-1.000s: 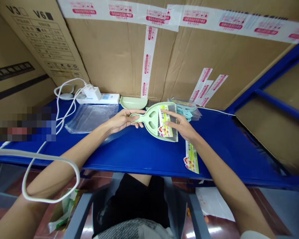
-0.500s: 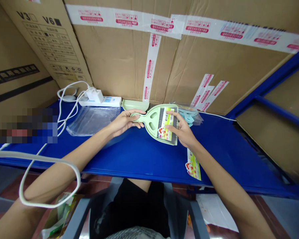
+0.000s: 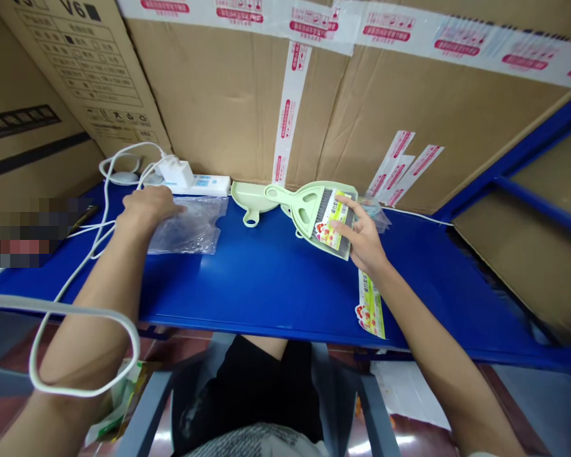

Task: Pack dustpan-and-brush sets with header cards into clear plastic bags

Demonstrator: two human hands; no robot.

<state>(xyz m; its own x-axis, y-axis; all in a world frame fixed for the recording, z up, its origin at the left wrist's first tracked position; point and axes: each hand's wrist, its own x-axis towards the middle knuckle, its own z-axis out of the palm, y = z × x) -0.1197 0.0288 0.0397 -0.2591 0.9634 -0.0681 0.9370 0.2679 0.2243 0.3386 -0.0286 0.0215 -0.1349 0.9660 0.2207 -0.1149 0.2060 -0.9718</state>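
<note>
My right hand (image 3: 365, 240) holds a pale green dustpan (image 3: 309, 202) by its wide end, up off the table. A small brush with dark bristles (image 3: 324, 206) and a yellow-and-white label card (image 3: 332, 222) lie in the pan, under my thumb and fingers. My left hand (image 3: 151, 206) is at the left end of a clear plastic bag (image 3: 190, 225) on the blue table. Its back faces me, so most of its fingers are hidden, and whether it grips the bag cannot be made out.
Another green dustpan (image 3: 253, 198) lies by the cardboard wall (image 3: 219, 108). A white power strip (image 3: 212, 185) with cables stands behind the bag. Another label card (image 3: 371, 308) is near the front edge of the blue table (image 3: 266, 279). A white cable (image 3: 83, 387) loops over my left forearm.
My left hand has let go of the dustpan handle and moved left to the plastic bag. My right hand still holds the dustpan, now slightly further right and tilted.
</note>
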